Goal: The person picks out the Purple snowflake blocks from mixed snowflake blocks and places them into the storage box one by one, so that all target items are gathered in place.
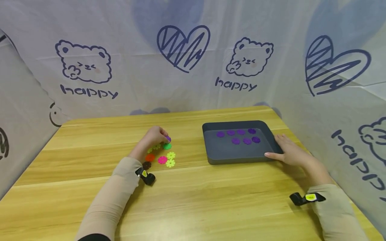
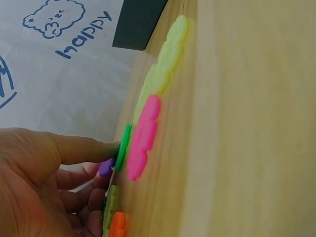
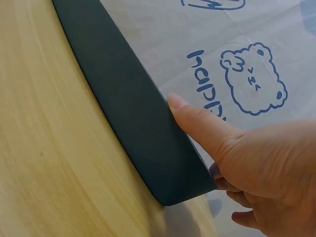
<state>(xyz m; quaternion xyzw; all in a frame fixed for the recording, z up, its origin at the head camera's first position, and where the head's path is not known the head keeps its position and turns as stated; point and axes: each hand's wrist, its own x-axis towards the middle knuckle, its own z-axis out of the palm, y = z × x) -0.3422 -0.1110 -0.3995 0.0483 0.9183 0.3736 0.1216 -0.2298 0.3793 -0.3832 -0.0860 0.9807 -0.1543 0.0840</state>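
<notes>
Thumb and fingers of my left hand (image 1: pixel 154 135) pinch a purple flower-shaped disc (image 1: pixel 168 138), close over a green disc (image 1: pixel 167 146) on the table. In the left wrist view the thumb tip is right at the green disc (image 2: pixel 123 148), with the purple one (image 2: pixel 105 168) partly hidden behind it. A pink disc (image 1: pixel 162 160), yellow discs (image 1: pixel 170 163), an orange one (image 1: pixel 150 157) and a dark brown one (image 1: pixel 146 165) lie around. My right hand (image 1: pixel 291 152) holds the near right corner of a dark grey tray (image 1: pixel 238 160), thumb at its front rim, fingers along its right side.
Several purple discs (image 1: pixel 236 141) lie spread inside the tray. The wooden table (image 1: pixel 193 201) carries everything. White cloth (image 1: pixel 135 60) printed with bears and hearts hangs behind and at both sides.
</notes>
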